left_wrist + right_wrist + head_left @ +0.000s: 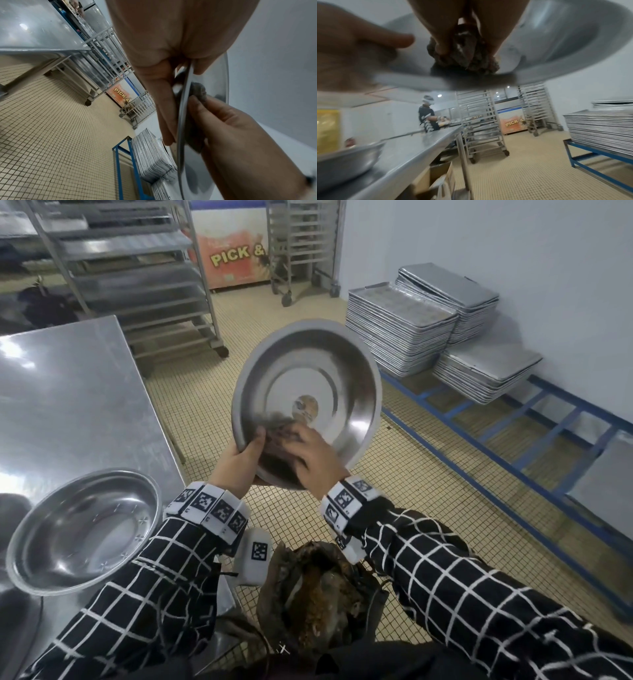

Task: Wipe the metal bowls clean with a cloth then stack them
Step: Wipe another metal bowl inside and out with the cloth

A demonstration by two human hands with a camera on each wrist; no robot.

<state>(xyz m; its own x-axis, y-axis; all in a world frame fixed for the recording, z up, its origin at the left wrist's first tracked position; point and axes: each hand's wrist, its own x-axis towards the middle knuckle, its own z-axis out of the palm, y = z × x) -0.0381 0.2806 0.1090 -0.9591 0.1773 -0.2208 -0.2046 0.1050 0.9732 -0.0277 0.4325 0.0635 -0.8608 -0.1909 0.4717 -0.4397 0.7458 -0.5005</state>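
Observation:
A large metal bowl (pixel 318 385) is held tilted in the air above the tiled floor, its inside facing me. My left hand (pixel 239 455) grips its lower rim, thumb inside and fingers behind (pixel 164 105). My right hand (pixel 310 453) presses a dark crumpled cloth (pixel 277 436) against the bowl's lower inner wall; the cloth (pixel 467 59) bulges between the fingers. A second metal bowl (pixel 82 529) sits upright on the steel table (pixel 68 392) at my left, also seen as the second bowl (pixel 346 159) in the right wrist view.
Stacks of baking trays (pixel 421 320) rest on a blue frame (pixel 513 419) along the right wall. Wheeled tray racks (pixel 144 275) stand beyond the table. Another person (pixel 428 116) works at the far end. A brown bundle (pixel 318 587) lies below my arms.

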